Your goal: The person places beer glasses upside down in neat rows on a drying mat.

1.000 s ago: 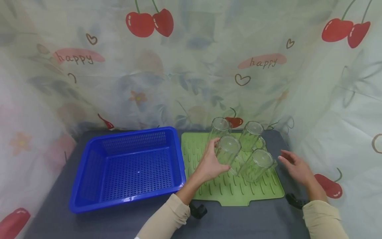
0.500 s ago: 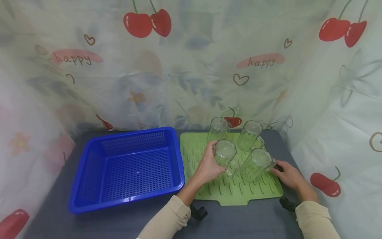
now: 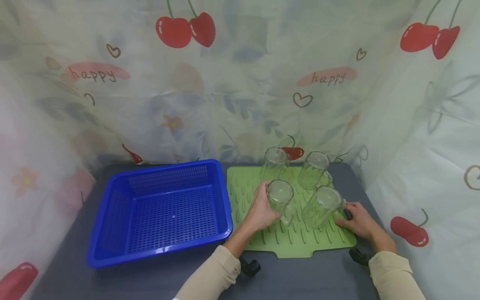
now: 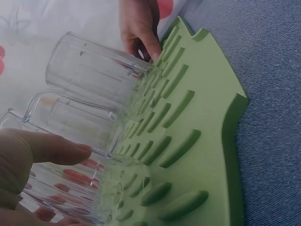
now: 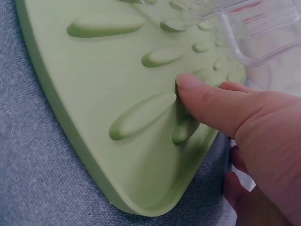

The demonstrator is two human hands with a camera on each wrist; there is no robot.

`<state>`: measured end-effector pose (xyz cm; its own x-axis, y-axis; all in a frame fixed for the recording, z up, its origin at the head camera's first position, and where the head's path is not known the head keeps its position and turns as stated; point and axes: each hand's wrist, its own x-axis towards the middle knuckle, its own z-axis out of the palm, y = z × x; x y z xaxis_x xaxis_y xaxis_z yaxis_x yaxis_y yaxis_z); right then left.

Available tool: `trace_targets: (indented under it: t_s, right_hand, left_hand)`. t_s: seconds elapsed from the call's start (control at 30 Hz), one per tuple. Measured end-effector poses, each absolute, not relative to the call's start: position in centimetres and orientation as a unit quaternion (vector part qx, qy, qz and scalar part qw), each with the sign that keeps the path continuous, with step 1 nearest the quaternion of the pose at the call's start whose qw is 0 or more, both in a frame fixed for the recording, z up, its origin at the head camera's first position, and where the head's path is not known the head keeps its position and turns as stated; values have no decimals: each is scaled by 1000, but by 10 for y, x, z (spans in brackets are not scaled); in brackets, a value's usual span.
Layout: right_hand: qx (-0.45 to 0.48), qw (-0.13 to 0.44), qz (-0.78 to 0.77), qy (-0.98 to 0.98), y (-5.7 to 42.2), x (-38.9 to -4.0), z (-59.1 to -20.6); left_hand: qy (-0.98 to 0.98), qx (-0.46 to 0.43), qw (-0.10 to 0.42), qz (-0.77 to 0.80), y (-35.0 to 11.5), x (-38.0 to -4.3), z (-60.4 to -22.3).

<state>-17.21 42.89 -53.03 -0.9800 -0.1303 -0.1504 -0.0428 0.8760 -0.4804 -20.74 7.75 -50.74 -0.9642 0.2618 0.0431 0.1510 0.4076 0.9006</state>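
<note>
On the right of the table lies a green ridged drying mat. My left hand grips a clear glass mug, upside down at the mat's near middle, handle toward the front right. The left wrist view shows the thumb along that mug's side, its rim low at the ridges. My right hand pinches the mat's right edge; the thumb presses on top and the other fingers are partly hidden past the edge. Close to it stands another upside-down glass mug.
Two more upside-down mugs, one back left and one back right, stand on the mat. A blue perforated basket sits left of the mat. A printed curtain encloses the grey table behind and at the sides.
My left hand has moved the mug slightly toward me and left, lowering it to the mat. From beside the table's right edge, my right hand has come in to the mat's edge.
</note>
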Motion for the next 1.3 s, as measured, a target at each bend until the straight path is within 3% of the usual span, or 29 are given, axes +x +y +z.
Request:
trace_targets:
  t_s: [0.47,1.0,1.3]
  right_hand:
    - [-46,83,-250,964,425,-175,-535]
    - [-56,85,-226,969,427,-174,-533]
    - [-61,66,-210,973,430,-180,-521]
  left_hand:
    - [859,117,43,497,73,-204,-513]
    - [847,97,82,516,71,-202,-505]
    - [850,110,103,505,66,-196,-479]
